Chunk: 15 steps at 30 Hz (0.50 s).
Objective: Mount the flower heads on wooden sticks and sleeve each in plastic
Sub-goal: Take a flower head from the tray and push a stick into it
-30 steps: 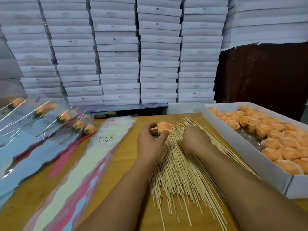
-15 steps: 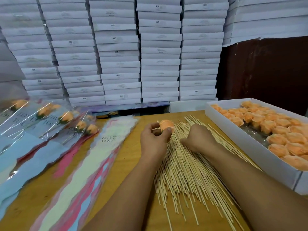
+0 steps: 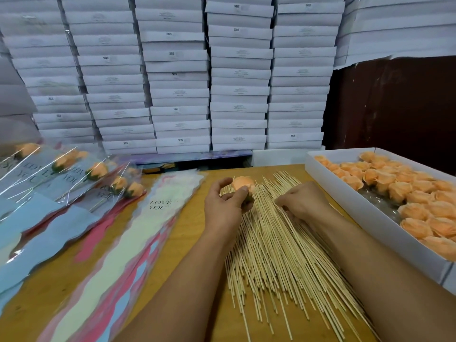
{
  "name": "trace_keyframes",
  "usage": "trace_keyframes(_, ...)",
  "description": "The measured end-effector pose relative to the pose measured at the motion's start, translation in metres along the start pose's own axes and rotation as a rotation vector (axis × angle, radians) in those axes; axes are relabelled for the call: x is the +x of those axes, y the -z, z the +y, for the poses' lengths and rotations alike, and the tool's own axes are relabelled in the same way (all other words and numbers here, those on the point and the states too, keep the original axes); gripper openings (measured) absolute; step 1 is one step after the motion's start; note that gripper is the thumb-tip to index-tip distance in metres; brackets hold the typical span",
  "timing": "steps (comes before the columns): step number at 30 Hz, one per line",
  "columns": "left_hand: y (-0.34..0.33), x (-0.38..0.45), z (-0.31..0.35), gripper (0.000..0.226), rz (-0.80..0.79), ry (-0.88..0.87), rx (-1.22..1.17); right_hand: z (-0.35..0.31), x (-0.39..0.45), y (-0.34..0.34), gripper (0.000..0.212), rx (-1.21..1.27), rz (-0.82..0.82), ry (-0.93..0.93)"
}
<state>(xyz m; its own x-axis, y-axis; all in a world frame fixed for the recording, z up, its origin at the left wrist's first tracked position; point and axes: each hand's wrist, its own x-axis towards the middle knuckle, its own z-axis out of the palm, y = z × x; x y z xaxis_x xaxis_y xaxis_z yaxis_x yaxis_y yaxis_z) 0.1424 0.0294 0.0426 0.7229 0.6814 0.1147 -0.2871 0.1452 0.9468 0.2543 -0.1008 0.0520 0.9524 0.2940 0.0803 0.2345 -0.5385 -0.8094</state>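
My left hand (image 3: 225, 206) grips an orange flower head (image 3: 243, 183) with a green base, held just above the far end of a big pile of wooden sticks (image 3: 278, 250) on the wooden table. My right hand (image 3: 302, 202) rests on the sticks to the right, fingers curled down and pinching among them; which stick it has is hidden under the fingers. A stack of plastic sleeves (image 3: 138, 233) printed "LOVE YOU" lies to the left. A white box (image 3: 345, 203) at the right holds several loose orange flower heads (image 3: 404, 188).
Finished sleeved flowers (image 3: 96, 174) lie fanned at the far left over blue and pink sleeves. Stacks of white boxes (image 3: 177, 77) form a wall behind the table. A dark brown panel (image 3: 394, 104) stands at the back right.
The left hand with the flower head has stayed over the sticks' far end, turning slightly. The right hand stays pressed on the sticks, its fingers working among them.
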Motion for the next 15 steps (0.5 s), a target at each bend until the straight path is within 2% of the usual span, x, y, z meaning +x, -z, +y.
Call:
trace_keyframes(3,0.0,-0.001,0.002,0.038,-0.002,0.009,-0.057,0.0,0.0,0.004,0.019,0.164,0.0,0.008)
trace_keyframes(7,0.001,-0.001,0.007,0.032,-0.018,0.083,-0.219,-0.002,-0.004,0.002,0.005,0.375,-0.1,0.009)
trace_keyframes(10,0.002,0.0,0.009,0.031,-0.033,0.116,-0.294,-0.002,-0.007,-0.001,0.006,0.389,-0.167,0.026)
trace_keyframes(15,0.002,0.0,0.012,0.026,-0.028,0.161,-0.347,-0.001,-0.008,0.0,0.007,0.388,-0.179,0.005)
